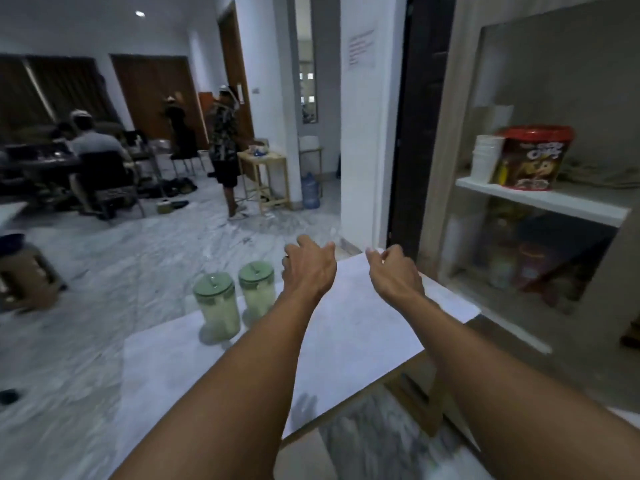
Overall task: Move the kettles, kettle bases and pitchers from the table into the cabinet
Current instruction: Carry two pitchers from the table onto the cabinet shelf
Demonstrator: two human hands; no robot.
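Two clear pitchers with green lids stand side by side on the white table (346,341): one (216,308) nearer and to the left, the other (258,287) just behind it. My left hand (308,266) hovers over the table just right of the farther pitcher, fingers loosely curled and holding nothing. My right hand (393,271) hangs above the table's far right part, fingers also loosely curled and empty. The open cabinet (540,206) stands to the right of the table.
On the cabinet's white shelf sit a red-lidded snack tub (531,157) and a stack of white cups (486,159); jars fill the blurred lower level. Several people, chairs and a small wooden table (265,174) are far back left. A stool (24,271) stands at the left.
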